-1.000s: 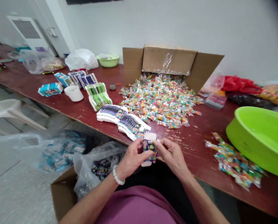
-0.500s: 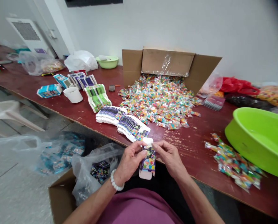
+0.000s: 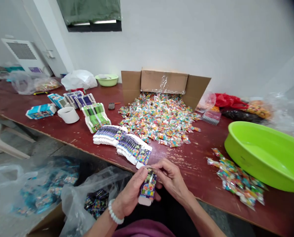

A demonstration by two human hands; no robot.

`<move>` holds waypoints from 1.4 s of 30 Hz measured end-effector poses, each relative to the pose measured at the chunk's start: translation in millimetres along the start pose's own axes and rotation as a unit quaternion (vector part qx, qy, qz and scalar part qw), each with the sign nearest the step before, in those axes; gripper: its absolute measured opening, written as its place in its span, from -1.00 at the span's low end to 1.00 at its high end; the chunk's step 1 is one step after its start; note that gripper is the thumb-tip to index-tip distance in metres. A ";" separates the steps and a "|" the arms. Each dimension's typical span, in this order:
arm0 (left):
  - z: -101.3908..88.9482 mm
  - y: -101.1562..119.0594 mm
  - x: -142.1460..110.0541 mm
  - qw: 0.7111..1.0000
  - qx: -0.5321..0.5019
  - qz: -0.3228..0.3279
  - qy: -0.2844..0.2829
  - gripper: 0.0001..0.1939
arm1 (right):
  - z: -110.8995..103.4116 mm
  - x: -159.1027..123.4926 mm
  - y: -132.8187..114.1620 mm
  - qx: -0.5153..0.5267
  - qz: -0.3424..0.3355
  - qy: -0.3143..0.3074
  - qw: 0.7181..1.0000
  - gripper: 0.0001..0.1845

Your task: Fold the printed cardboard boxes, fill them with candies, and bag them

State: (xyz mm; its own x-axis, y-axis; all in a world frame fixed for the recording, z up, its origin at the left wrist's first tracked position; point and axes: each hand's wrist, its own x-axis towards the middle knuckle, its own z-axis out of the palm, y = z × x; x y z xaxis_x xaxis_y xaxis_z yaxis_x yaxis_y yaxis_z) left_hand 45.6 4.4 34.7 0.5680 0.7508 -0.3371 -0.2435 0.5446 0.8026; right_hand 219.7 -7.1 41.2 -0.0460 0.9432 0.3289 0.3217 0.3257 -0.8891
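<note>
Since the earlier frame, the carton [image 3: 148, 187] has turned a little and the left hand [image 3: 131, 194] has shifted from a fingertip pinch at its top to a fuller hold. The head view has tipped up too, a green-covered window [image 3: 90, 11] coming into sight.

Far left, blue cartons [image 3: 41, 111]; then green cartons [image 3: 95, 117], then purple cartons [image 3: 131, 144] fanned along the table edge.

Left hand: mostly closed round the printed carton, thumb along its near side, fingertips showing past the far side. Carton sits between both hands, over the table's front edge, a pale flap hanging open at its lower end. Judgement: the left does best as a steady cradle, gripping lightly so the thin walls don't bow, while the top edge is worked square, creases eased rather than forced. Wrist low, palm turned inward, forearm rising from the lower left.

Right hand [image 3: 171, 177]: partly curled, thumb and forefinger pinching at the top edge, remaining fingers bent; exact contact too small to tell. Forearm angles in from the lower right. Farther right, loose wrapped sweets [image 3: 235, 181] beside a lime basin [image 3: 250, 171].
</note>
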 end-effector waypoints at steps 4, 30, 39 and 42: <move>5.2 -2.5 3.8 0.998 0.008 -0.040 0.042 -0.37 | -1.9 1.5 -4.3 0.012 0.020 -0.045 0.999 -0.76; -0.4 -23.4 5.8 0.998 -0.031 -0.016 0.060 -0.48 | -0.3 18.1 24.5 -0.148 -0.008 -0.127 0.981 -0.74; -47.6 -56.8 -24.6 0.991 0.049 -0.118 0.039 -0.61 | -29.7 97.2 89.4 -0.479 0.092 -0.041 0.872 -0.70; -84.0 -40.1 -28.9 0.964 0.246 -0.096 0.016 -0.68 | -21.9 98.0 89.7 -0.484 0.095 -0.050 0.868 -0.70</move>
State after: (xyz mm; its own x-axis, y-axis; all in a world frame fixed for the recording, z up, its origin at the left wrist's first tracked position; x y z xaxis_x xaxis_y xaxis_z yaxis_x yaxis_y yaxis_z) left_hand -27.1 -7.8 -29.0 0.5392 0.6686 -0.5121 0.2707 0.4382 0.8572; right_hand 264.7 113.1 0.6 0.0288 0.9907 0.1330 0.9748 0.0017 -0.2232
